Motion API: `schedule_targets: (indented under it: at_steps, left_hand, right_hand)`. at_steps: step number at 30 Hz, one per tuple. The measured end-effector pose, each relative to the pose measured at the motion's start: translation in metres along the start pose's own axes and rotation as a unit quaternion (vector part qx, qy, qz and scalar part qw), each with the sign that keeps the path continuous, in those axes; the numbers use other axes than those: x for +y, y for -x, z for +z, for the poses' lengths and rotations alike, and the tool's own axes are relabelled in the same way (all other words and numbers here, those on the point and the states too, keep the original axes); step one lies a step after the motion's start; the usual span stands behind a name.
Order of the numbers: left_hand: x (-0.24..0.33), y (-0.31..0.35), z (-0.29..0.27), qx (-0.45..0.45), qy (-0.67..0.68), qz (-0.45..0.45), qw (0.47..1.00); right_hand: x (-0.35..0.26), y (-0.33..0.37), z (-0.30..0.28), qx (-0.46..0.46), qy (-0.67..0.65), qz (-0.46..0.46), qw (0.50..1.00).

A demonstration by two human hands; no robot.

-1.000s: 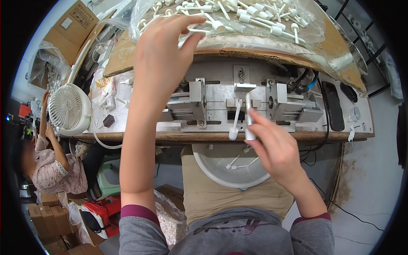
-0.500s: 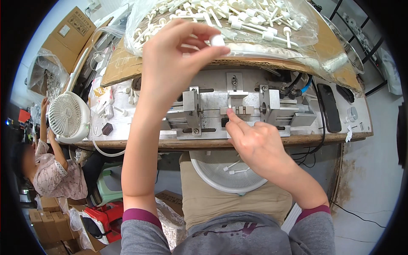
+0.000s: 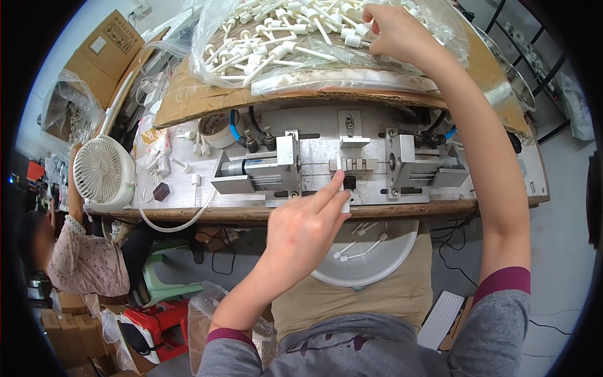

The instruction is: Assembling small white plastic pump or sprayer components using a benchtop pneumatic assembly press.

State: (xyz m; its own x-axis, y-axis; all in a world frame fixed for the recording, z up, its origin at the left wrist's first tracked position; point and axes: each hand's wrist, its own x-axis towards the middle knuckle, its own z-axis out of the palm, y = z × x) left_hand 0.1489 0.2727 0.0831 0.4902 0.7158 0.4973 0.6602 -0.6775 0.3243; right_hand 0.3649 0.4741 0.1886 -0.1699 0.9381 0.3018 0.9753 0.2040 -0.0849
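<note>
1. White stemmed piece [image 3: 347, 206] held at the front of the bench, capped end toward the body, stem directed at the small metal block [image 3: 368, 164]; whether the stem touches the block cannot be told.
2. Piece gripped by the left hand [image 3: 300, 227]: index finger laid out along it, thumb close by, little gap left between.
3. Block flanked by two metal units, left unit [image 3: 289, 166] and right unit [image 3: 402, 164], both mounted on the bench plate; blue tube [image 3: 235, 129] seen behind the left one.
4. Right hand [image 3: 407, 34] placed over the heap of white pieces [image 3: 276, 47], fingers bent and partly spread; whether a piece is held cannot be told.
5. Heap spread on clear plastic, with cardboard [image 3: 182, 107] beneath, beyond the units.
6. White mesh basket [image 3: 377, 274] set on the lap below the bench edge; a few similar pieces contained in it.
7. White fan [image 3: 100, 173] stood at far left, beside another person [image 3: 88, 267].
</note>
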Motion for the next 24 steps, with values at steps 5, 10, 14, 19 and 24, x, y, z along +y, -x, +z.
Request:
schedule_targets:
  at_steps: [5,10,14,19,24]
  left_hand:
    - [-0.004,-0.007,0.009,-0.041,-0.03,0.009,0.999]
    - [-0.008,-0.009,0.009,-0.054,-0.023,0.006,0.998]
    - [-0.01,-0.008,0.011,-0.051,-0.02,0.008,0.998]
    - [-0.012,-0.007,0.012,-0.043,-0.024,0.019,0.999]
    - [-0.013,-0.007,0.012,-0.025,-0.008,0.031,0.999]
  right_hand:
    - [0.033,-0.018,0.027,-0.001,0.001,-0.129,0.992]
    - [0.025,0.001,0.014,-0.012,-0.018,-0.156,0.988]
    - [0.032,0.019,0.002,0.019,-0.04,-0.152,0.987]
    - [0.039,0.039,-0.006,0.071,-0.089,-0.187,0.976]
    - [0.033,0.042,-0.009,0.169,-0.122,-0.259,0.943]
